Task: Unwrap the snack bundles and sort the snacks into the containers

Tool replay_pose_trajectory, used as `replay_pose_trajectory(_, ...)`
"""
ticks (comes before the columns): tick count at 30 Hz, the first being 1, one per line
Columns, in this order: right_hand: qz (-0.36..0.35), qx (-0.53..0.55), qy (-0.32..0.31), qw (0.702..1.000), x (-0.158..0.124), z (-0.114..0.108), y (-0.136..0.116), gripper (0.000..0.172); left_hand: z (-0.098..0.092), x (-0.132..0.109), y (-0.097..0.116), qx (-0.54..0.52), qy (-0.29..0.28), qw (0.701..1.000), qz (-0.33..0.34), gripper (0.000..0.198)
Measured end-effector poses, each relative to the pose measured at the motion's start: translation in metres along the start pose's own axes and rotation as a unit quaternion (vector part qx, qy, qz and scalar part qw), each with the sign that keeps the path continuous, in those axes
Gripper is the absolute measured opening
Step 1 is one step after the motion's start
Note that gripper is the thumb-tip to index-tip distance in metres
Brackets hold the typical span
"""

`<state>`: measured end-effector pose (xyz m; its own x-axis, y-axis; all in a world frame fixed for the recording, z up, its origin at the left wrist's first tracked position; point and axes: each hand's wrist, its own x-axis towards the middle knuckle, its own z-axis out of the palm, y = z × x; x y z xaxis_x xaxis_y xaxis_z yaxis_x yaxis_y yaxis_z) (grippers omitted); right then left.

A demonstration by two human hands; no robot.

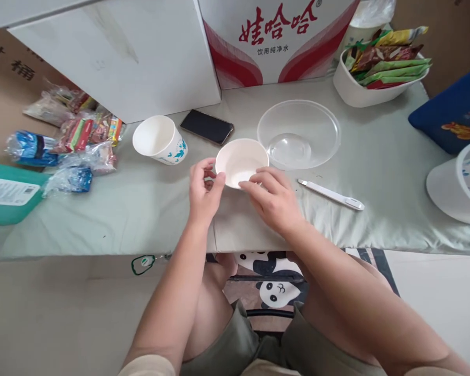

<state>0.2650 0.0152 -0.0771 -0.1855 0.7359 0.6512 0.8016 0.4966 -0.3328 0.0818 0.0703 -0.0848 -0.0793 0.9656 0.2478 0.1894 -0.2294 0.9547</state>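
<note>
Cloth [133, 224] covers the table, with a red-lettered box [274, 68] at the far side and a clear plastic bowl [323, 137] right of centre. The work appears under way: the white bowl [241, 154] sits mid-table between both hands, just left of the clear one, not yet released; whether its base touches the cloth is hidden. A paper cup [172, 151] to the left, a phone [207, 127] beyond and a white cutter [331, 196] to the right all lie apart from the hands. How much remains cannot be told. The left hand [204, 190] grips the bowl's left side, thumb on the near-left rim, fingers loosely curled outside. The right hand [276, 201] holds the near-right rim with bent, slightly parted fingers; its thumb is hidden, so the firmness of that hold is unclear.
</note>
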Motion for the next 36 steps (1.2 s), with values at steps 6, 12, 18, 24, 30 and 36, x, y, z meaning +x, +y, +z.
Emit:
replay_pose_trajectory(6,-0.004,-0.036,0.067,0.997,0.005,0.006,-0.019,0.046,-0.029,0.026,-0.017,0.072,0.148,0.986,0.04,0.05)
replay_pose_trajectory(12,-0.045,0.011,0.055,0.997,0.002,0.005,-0.031,0.043,-0.071,0.065,-0.044,0.161,0.168,0.973,0.002,0.033)
replay_pose_trajectory(18,-0.012,0.061,0.087,0.994,0.008,0.001,-0.032,0.039,-0.063,0.057,0.002,0.132,0.211,0.959,0.136,0.023)
replay_pose_trajectory(24,0.104,0.174,0.158,0.966,0.012,-0.019,-0.018,0.019,-0.006,0.009,0.096,0.11,0.107,0.94,0.303,0.009)
replay_pose_trajectory(30,0.297,0.155,0.478,0.812,0.009,-0.09,0.037,0.014,0.122,-0.035,0.139,0.104,-0.102,0.915,0.377,0.004)
replay_pose_trajectory(36,0.264,0.016,0.587,0.765,-0.037,-0.194,0.082,0.017,0.246,-0.063,0.169,0.066,-0.237,0.904,0.349,0.016)
